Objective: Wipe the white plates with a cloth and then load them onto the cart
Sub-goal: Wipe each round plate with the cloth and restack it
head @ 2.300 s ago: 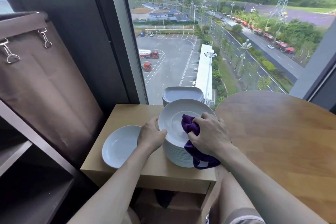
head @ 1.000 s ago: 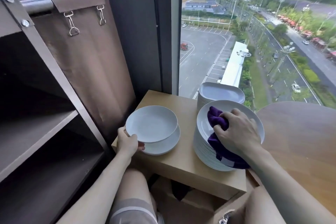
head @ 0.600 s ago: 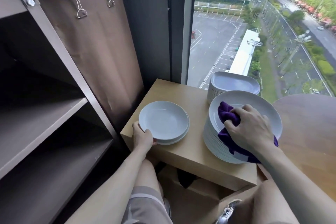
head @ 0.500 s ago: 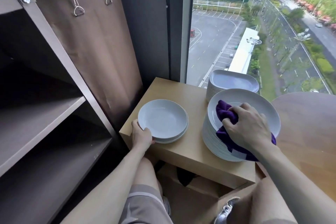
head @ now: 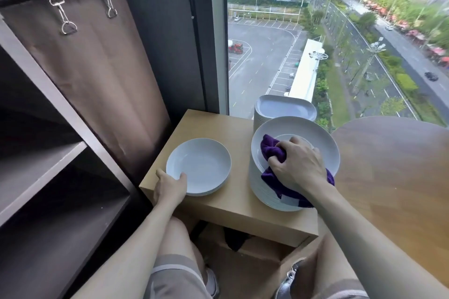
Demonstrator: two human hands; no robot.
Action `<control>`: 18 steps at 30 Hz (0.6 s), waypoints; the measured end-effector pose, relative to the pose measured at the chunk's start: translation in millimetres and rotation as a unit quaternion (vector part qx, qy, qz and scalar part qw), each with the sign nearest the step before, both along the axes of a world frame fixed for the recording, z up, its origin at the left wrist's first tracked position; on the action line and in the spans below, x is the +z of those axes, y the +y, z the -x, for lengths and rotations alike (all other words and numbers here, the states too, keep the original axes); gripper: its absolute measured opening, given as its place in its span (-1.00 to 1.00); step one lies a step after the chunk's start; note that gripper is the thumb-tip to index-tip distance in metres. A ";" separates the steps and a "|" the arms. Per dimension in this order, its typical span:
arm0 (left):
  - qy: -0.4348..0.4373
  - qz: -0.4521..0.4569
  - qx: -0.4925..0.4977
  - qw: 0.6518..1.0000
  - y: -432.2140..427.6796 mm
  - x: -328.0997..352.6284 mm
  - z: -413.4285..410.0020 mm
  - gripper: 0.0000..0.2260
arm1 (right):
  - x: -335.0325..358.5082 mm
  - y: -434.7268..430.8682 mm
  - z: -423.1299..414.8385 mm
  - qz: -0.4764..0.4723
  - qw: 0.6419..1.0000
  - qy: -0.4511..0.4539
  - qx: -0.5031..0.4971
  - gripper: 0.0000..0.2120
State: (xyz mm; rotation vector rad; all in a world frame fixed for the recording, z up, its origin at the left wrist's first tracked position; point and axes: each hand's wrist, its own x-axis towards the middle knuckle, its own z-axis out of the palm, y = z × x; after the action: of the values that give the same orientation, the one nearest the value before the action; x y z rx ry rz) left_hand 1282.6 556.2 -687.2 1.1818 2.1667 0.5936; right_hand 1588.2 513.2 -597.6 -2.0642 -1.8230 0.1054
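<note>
Plates point(head: 303, 128) sit in three piles on the small table point(head: 233, 209) by the window point(head: 267, 56). I am watching from far away through the head camera.

The short pile point(head: 201, 167) is round and white. It sits on the left side of the small table. My left hand point(head: 170, 188) grasps its near rim, with the thumb on top of the rim.

The tall pile point(head: 257, 184) is round too and sits on the right side. My right hand point(head: 300, 165) is clenched on a purple cloth point(head: 271, 149). It presses the cloth down into the top plate of the tall pile. Part of the cloth hangs over the near edge of that pile.

The square pile point(head: 284, 108) stands behind the tall pile, close to the glass.

The cart point(head: 46, 158) is on my left, just beside the small table. It has dark shelves. I see no plates on the shelves that show. A brown bag point(head: 97, 68) hangs on the side of the cart from metal clips point(head: 64, 17).

A round table point(head: 393, 177) made of wood is on my right, touching the small table. My knees show below, under my arms.
</note>
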 end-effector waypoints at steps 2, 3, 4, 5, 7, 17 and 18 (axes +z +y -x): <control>-0.014 -0.051 -0.031 0.998 -2.0 16.2 -19.0 -0.43 | 2.3 0.1 -1.5 -0.003 1.000 0.009 0.002 -0.75; -0.030 -0.069 -0.076 0.994 -2.1 24.4 -32.0 -0.49 | 3.8 0.1 -2.7 -0.004 1.000 0.012 0.002 -0.76; -0.047 -0.082 -0.132 0.987 -1.7 32.8 -47.0 -0.54 | 5.7 0.2 -4.4 -0.005 1.000 0.013 0.002 -0.77; -0.065 -0.092 -0.186 0.976 -1.4 40.4 -62.3 -0.56 | 7.6 0.0 -6.6 -0.005 1.000 0.014 0.000 -0.77; -0.109 -0.115 -0.258 0.953 -1.1 54.5 -91.9 -0.53 | 12.2 -1.6 -12.6 -0.009 1.000 0.015 -0.009 -0.77; -0.250 -0.104 -0.347 0.898 0.1 72.3 -148.2 -0.29 | 24.3 1.5 -72.2 -0.025 0.988 -0.059 -0.140 -0.65; -0.276 -0.098 -0.336 0.895 0.0 69.4 -146.6 -0.25 | 22.1 4.1 -75.1 -0.017 0.987 -0.065 -0.144 -0.65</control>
State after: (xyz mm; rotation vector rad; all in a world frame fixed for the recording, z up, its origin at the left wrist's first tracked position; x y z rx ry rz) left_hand 1429.1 556.2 -617.8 1.5317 1.1418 0.7250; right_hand 1663.3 517.3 -575.5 -2.3318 -1.5625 -0.1405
